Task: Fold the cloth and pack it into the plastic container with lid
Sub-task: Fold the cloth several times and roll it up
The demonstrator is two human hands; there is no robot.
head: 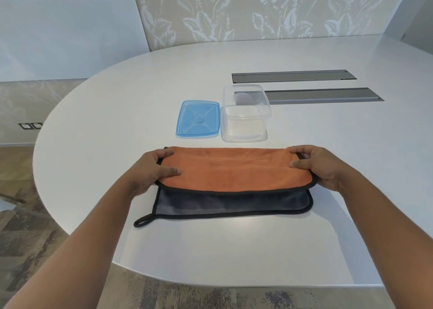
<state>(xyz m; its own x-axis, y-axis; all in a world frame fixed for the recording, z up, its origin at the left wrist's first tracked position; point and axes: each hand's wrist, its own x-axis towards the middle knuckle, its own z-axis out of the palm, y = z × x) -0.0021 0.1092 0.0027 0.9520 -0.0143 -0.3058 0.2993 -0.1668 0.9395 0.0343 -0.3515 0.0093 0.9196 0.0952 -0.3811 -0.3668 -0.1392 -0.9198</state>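
Observation:
An orange and grey cloth (234, 175) with black trim lies on the white table (117, 111), its orange flap folded toward me over the grey side. A black hanging loop sticks out at its near left corner. My left hand (154, 168) grips the cloth's left end, thumb on top. My right hand (314, 165) grips the right end the same way. Just beyond the cloth stands the clear plastic container (246, 116), open. Its blue lid (199, 120) lies flat to the left of it.
Two long grey cable hatches (294, 76) are set into the tabletop behind and to the right of the container. The table's curved edge runs close on my left and near side, with patterned carpet below.

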